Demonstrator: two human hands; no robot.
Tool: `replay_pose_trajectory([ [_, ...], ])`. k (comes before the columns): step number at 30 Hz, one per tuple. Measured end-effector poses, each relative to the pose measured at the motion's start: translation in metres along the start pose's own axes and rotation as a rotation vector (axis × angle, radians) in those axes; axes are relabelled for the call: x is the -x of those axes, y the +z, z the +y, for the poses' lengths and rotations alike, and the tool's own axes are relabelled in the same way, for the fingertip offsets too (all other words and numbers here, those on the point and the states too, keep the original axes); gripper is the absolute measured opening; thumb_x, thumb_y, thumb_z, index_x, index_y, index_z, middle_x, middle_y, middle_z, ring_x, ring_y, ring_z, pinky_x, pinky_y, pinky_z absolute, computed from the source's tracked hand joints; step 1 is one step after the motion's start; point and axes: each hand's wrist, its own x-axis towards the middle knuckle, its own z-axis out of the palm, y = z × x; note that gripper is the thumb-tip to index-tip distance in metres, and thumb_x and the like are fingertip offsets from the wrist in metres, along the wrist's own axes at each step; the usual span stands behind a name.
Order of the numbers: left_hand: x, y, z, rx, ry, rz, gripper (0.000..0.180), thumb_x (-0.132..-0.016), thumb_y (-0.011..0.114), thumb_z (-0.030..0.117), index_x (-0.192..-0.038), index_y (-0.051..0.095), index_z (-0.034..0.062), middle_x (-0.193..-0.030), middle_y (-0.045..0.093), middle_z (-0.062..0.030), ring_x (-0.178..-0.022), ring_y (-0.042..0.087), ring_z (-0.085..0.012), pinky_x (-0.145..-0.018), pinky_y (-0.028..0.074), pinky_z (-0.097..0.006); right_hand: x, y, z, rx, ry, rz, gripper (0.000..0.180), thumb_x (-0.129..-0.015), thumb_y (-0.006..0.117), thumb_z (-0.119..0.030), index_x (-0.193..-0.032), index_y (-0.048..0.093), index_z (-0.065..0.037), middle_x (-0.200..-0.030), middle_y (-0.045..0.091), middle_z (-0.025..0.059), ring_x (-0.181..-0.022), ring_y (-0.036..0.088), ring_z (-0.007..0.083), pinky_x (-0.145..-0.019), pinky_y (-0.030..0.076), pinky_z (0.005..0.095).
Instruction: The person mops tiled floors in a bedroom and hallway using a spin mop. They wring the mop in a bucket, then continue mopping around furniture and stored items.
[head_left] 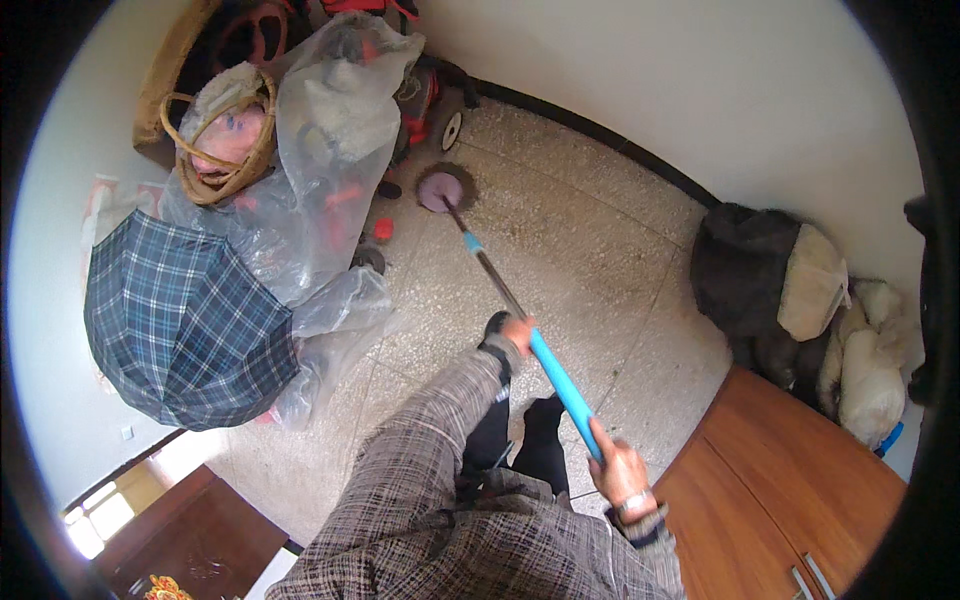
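A spin mop runs slantwise across the middle, its blue and metal pole (562,375) passing through both my hands. My left hand (519,334) is closed around the pole about midway, where the metal part meets the blue grip. Lower down and to the right, my right hand (622,472) wraps the top end of the blue grip; a metal band circles that wrist. At the far end, the round mop head (442,192), pinkish with a dark fringe, lies flat on the speckled stone floor (560,270), beside a small wheel.
An open plaid umbrella (190,320) stands at left, near plastic-sheeted things (335,140) and a wicker basket (225,150). A wheeled red-and-black machine (430,110) sits behind. Dark and pale bags (750,270) lean by the right wall above a brown wooden cabinet (760,480).
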Motion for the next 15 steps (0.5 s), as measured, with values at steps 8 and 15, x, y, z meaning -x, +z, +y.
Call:
replay_pose_trajectory([
  [8,-0.039,-0.092,0.016,0.643,-0.385,0.206,0.038,-0.088,0.056,0.029,-0.110,0.041,0.0007,-0.092,0.054,-0.0170,-0.081,0.060,-0.0364,-0.065,0.051,-0.061,-0.152,0.046,-0.071,0.007,-0.091,0.192,0.068,-0.075,0.065,-0.014,-0.137,0.039,-0.026,-0.078,0.059,0.0210,-0.065,0.062,0.0394,-0.058,0.051,0.0490],
  [15,0.023,0.002,0.009,0.249,-0.425,0.135,0.041,-0.090,0.055,0.031,-0.105,0.045,-0.0063,-0.089,0.060,-0.0212,-0.077,0.065,-0.0354,-0.055,0.054,-0.053,-0.045,0.080,-0.006,-0.007,-0.021,0.190,0.066,-0.075,0.063,-0.014,-0.136,0.042,-0.025,-0.072,0.059,0.0191,-0.063,0.063,0.0370,-0.056,0.051,0.0483],
])
